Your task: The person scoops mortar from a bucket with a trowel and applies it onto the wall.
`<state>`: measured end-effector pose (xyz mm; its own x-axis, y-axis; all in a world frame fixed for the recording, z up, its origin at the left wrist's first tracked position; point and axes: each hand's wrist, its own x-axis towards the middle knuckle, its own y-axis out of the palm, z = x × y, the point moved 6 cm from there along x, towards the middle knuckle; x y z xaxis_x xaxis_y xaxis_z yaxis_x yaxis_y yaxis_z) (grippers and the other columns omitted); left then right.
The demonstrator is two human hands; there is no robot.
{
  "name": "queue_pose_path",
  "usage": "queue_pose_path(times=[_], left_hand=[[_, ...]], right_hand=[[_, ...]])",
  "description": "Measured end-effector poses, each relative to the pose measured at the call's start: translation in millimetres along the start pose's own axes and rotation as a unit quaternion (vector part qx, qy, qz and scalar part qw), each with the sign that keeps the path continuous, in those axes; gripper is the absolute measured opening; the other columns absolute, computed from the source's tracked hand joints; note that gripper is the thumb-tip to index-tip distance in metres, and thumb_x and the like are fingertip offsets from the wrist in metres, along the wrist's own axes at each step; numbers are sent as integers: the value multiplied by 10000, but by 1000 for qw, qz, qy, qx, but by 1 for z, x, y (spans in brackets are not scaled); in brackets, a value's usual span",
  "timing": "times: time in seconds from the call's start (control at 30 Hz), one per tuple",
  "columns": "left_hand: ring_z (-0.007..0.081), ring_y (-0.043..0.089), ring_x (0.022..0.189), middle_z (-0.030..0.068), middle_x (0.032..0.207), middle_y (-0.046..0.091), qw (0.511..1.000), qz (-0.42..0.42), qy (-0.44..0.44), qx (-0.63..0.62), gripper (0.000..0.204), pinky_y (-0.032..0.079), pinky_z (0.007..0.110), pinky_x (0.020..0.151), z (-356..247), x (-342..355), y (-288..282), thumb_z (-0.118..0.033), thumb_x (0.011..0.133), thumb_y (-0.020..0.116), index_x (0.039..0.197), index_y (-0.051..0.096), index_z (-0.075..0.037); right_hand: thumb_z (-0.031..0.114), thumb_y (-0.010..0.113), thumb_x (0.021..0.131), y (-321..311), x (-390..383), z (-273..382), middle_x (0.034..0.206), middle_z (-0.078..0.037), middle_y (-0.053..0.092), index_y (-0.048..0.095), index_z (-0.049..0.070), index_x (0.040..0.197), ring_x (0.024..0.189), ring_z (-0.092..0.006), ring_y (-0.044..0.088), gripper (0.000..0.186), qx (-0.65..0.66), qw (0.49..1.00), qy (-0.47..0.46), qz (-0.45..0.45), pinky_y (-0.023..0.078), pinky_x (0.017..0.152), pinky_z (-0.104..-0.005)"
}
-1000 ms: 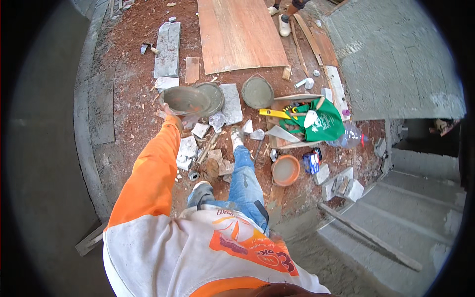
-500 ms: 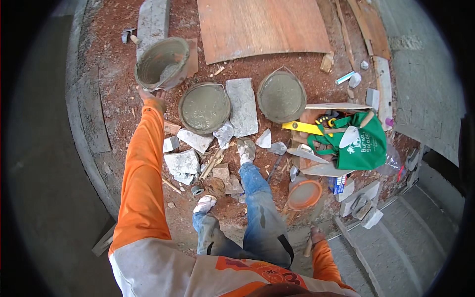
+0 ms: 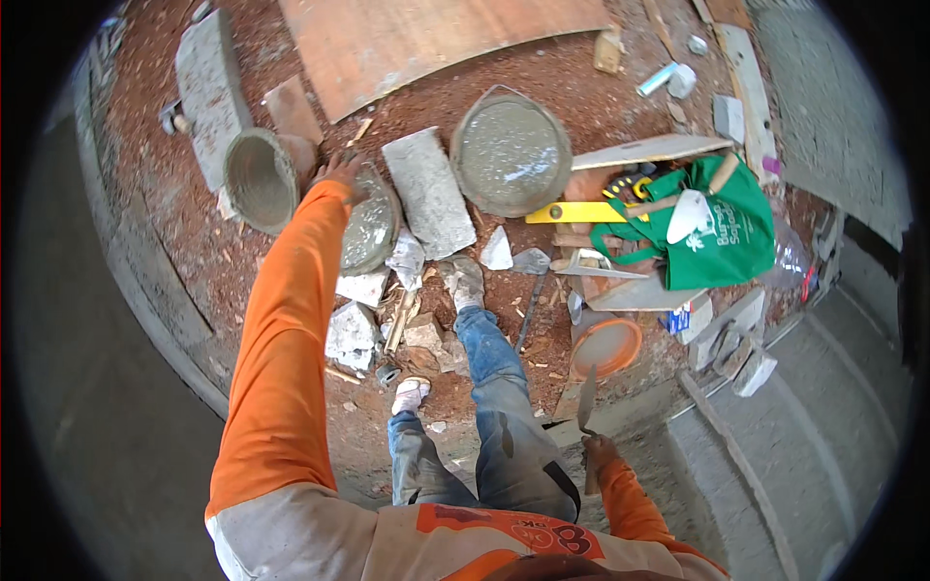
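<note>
My left hand [image 3: 337,174] reaches forward, its fingers spread at the far-left rim of a bucket of wet grey mortar [image 3: 368,232]. My forearm covers part of this bucket. Just left of the hand, a second bucket [image 3: 260,179] leans over, its inner wall coated with mortar. Low on the right, my right hand [image 3: 599,451] is closed round the handle of a trowel [image 3: 587,397], with the blade pointing away from me. Another mortar-filled bucket [image 3: 511,155] stands farther right, past a grey concrete block [image 3: 431,189].
A plywood sheet [image 3: 436,44] lies at the back. At right, a green bag [image 3: 722,232] with a second trowel [image 3: 690,215] on it rests beside a yellow spirit level [image 3: 576,212]. An orange-rimmed basin [image 3: 606,349] is nearer. Broken blocks [image 3: 352,337] lie round my feet.
My left hand has let go of the coated bucket, now lower and more tilted, and moved right to the filled one. My right hand has raised the trowel, its blade now visible.
</note>
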<state>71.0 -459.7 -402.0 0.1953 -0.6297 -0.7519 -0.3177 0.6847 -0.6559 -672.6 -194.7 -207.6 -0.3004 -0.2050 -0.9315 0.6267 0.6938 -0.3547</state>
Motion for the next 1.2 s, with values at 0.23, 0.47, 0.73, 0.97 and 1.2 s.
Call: queue_pose_path(times=[0.23,0.47,0.73,0.97,1.2], left_hand=[[325,317,1206,168,1287,348,990,-129,62,-15,770,284,384,1004,-9,24,35,-333,613,682,1270,334,-134],[230,490,1064,110,1175,495,944,13,259,-202,530,393,335,898,38,88,75,-98,714,641,1197,437,-26],[395,539,708,239,706,563,976,58,207,-43,369,404,450,624,140,-3,83,-376,775,561,766,595,-9],[372,549,919,239,946,578,988,107,60,92,554,422,415,773,25,-117,119,-500,789,475,933,607,19],[328,519,1015,265,1105,515,995,64,44,55,753,395,396,866,-56,-207,159,-599,721,509,1038,549,83]], right_hand=[[204,540,777,-14,-43,20,599,-58,490,540,-4,988,474,-164,487,296,137,979,146,-16,439,421,-315],[259,564,779,22,-39,10,637,-70,554,562,-12,933,510,-172,522,311,139,976,166,27,449,487,-320],[342,475,823,76,-36,-15,602,-116,584,591,-17,822,547,-219,599,377,38,990,73,117,493,544,-344],[290,471,814,134,-50,-80,646,-114,579,561,116,1068,476,-211,581,321,177,977,86,85,506,513,-308],[266,544,758,271,-97,-320,894,-156,601,571,104,1043,761,-251,601,329,264,953,-88,-122,487,705,-374]])
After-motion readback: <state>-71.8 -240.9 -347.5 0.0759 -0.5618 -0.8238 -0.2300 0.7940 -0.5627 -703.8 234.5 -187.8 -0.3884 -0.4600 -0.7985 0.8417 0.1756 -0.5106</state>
